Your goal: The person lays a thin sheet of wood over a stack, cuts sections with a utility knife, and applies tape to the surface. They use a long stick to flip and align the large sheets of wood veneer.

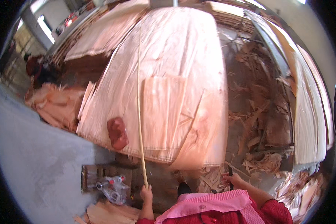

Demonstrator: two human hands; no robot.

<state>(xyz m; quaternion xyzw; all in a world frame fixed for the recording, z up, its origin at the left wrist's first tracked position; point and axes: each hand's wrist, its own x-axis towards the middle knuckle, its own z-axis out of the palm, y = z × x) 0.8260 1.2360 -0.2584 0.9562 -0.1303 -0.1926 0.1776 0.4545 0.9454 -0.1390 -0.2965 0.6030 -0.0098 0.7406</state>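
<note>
My left hand (146, 192) is closed round the near end of a long, thin wooden stick (140, 112). The stick runs away from me across a large stack of pale wood veneer sheets (179, 41). Two smaller veneer pieces lie on top: a squarish one (163, 108) and a narrow orange-tinted one (203, 128) that overhangs the near edge. Left of the stick, a reddish-brown brick-shaped block (117, 133) rests on the stack. My right hand (233, 180) grips a dark, narrow tool (230, 172) beyond the stack's near right corner; its kind is unclear.
Veneer scraps (263, 164) litter the floor on the right, beside more upright-leaning sheets (310, 112). Another veneer stack (108, 31) stands at the far left. A wooden crate (85, 178) and a clear plastic bag (116, 192) sit near my left hand.
</note>
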